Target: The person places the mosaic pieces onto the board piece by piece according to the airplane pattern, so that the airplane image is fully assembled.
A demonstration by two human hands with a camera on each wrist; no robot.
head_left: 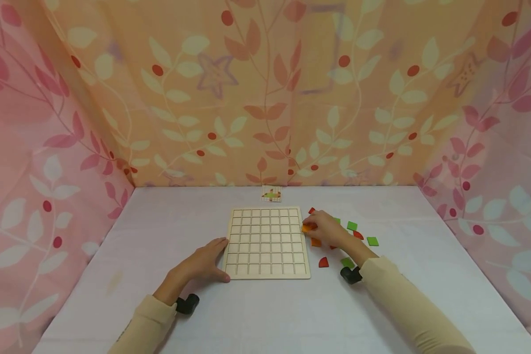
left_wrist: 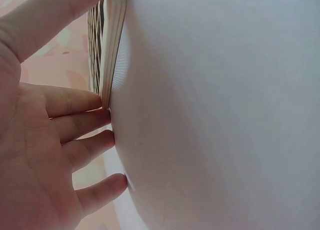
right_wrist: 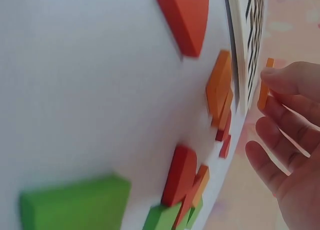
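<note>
A square wooden grid board (head_left: pixel 265 238) lies flat on the table. My left hand (head_left: pixel 205 258) rests along its left edge, thumb at the near corner and fingers extended; in the left wrist view the fingertips (left_wrist: pixel 105 115) touch the tabletop by the board's side. Over the right edge, my right hand (head_left: pixel 327 228) pinches a thin orange tile (right_wrist: pixel 266 84) between thumb and fingers, held up off the table. Below and around that hand lie loose tiles: an orange one (right_wrist: pixel 220 84), a red quarter-round one (head_left: pixel 323 262) and a green square (head_left: pixel 372 241).
A small pattern card (head_left: pixel 271 193) sits beyond the board, close to the back curtain (head_left: pixel 265 98). Several more red, green and orange tiles are scattered right of the board, some overlapping. Patterned curtains enclose the white table (head_left: pixel 159 211) at the back and both sides.
</note>
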